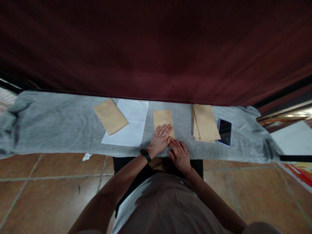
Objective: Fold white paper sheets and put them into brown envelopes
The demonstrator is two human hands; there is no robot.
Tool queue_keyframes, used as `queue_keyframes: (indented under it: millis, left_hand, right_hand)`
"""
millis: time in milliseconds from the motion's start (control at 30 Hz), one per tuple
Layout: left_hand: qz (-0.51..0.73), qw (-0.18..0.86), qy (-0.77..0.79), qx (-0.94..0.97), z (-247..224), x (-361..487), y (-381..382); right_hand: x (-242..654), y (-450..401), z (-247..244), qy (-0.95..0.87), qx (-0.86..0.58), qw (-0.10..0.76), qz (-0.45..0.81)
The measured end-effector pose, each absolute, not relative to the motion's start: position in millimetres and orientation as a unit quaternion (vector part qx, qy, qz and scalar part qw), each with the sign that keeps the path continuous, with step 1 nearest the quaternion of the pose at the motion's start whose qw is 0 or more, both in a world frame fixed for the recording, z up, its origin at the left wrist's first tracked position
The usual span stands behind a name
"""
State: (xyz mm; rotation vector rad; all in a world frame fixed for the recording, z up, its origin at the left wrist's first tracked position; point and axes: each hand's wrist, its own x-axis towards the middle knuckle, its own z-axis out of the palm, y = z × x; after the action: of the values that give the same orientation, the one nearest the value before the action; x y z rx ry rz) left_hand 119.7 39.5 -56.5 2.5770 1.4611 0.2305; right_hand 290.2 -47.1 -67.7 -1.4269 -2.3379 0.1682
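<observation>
A brown paper envelope (161, 117) with red print along its right edge lies in front of me on the grey cloth. Flat across its lower part rests my left hand (161, 138), fingers stretched out and a dark band on the wrist. My right hand (180, 154) is at the envelope's lower right corner, its fingertips touching there beside the left hand. Its fingers are extended and lie low on the cloth. The near edge of the envelope is hidden under both hands.
To the left, another brown envelope (110, 117) overlaps white paper (136, 125). At the right is a stack of brown envelopes (207, 122), partly over a phone (225, 131). Grey cloth (60, 123) covers the narrow surface; a dark red curtain-like sheet (156, 58) rises behind it.
</observation>
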Motion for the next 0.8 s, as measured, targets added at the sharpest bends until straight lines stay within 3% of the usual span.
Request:
queue_keyframes:
  millis: [800]
  left_hand:
    - [0.057, 0.083, 0.314, 0.944, -45.2, 73.5, -10.5]
  right_hand:
    - [294.5, -46.8, -65.8, -0.836, -0.503, 0.202, 0.087]
